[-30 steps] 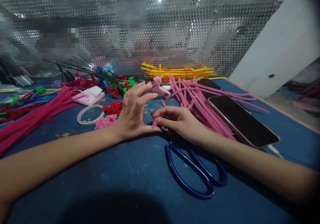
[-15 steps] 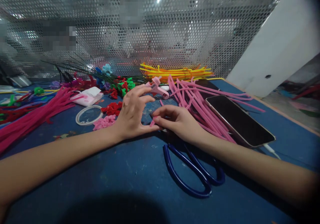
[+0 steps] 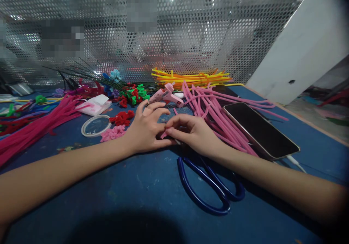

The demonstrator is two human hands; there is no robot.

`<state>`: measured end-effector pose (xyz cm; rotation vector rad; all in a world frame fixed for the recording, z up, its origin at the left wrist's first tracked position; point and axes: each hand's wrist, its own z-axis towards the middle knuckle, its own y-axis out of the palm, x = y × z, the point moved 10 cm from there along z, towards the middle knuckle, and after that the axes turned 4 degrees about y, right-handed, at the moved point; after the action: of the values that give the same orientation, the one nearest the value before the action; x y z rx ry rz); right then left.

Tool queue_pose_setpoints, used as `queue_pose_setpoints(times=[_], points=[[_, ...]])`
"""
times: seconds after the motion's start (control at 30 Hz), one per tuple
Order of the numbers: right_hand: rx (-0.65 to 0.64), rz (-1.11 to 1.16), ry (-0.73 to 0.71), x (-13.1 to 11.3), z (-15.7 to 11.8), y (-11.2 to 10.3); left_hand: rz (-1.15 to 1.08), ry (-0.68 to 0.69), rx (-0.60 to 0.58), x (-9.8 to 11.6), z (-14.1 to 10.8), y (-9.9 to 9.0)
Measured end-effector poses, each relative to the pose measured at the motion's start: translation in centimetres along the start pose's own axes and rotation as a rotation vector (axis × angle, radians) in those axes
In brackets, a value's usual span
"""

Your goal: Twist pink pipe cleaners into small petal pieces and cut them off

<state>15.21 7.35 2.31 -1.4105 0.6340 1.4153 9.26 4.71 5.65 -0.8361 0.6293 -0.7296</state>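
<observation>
In the middle of the head view, a short piece of pink pipe cleaner [image 3: 163, 135] sits between my hands. My right hand [image 3: 191, 131] pinches it between thumb and index finger. My left hand [image 3: 149, 127] meets it from the other side, thumb below and index finger bent onto it, with the other fingers raised and curved. Fingertips hide part of the piece. Just left of my left hand lie a coiled pink pipe cleaner shape [image 3: 113, 133] and a red one [image 3: 121, 118]. Scissors with blue handles [image 3: 207, 180] rest below my right hand, their blades hidden under it.
Behind my hands lie a pink glue gun [image 3: 166, 96] and yellow pipe cleaners [image 3: 191, 78]. Pink pipe cleaners [image 3: 226, 124] and a phone [image 3: 261, 129] with a cable are to the right. On the left are a tape roll [image 3: 84, 129], a white packet [image 3: 95, 105] and magenta pipe cleaners [image 3: 40, 127].
My left hand's fingers have come down and closed in, its index finger now bent onto the pink piece. The right hand keeps its pinch almost in place.
</observation>
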Motion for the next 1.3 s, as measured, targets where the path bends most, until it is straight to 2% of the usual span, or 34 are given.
queue_pose_setpoints(times=[0.13, 0.27, 0.4, 0.67, 0.8, 0.9, 1.13, 1.3], points=[[-0.056, -0.066, -0.1, -1.1, -0.5, 0.8, 0.124, 0.107, 0.043, 1.3, -0.3, -0.4], [-0.072, -0.051, -0.112, -1.1, -0.6, 0.9, 0.262, 0.215, 0.08, 2.6, -0.6, -0.8], [-0.057, -0.078, -0.113, -1.0, -0.4, 0.7, 0.327, 0.272, 0.07, 3.3, -0.6, -0.8], [-0.093, 0.033, -0.105, -1.2, -0.4, 0.9, 0.31, 0.226, 0.005, 2.9, -0.2, -0.6], [-0.117, -0.032, -0.129, -1.6, -0.7, 1.2, 0.298, 0.225, -0.011, 2.8, -0.3, -0.5], [-0.131, -0.094, -0.145, -1.6, -0.9, 1.5, 0.293, 0.238, 0.002, 2.8, -0.3, -0.5], [-0.154, -0.082, -0.117, -1.3, -0.7, 1.6, 0.25, 0.235, 0.01, 3.2, -0.3, -1.0], [-0.155, -0.041, -0.108, -1.3, -0.6, 1.4, 0.28, 0.303, 0.018, 3.7, -0.4, -1.0]])
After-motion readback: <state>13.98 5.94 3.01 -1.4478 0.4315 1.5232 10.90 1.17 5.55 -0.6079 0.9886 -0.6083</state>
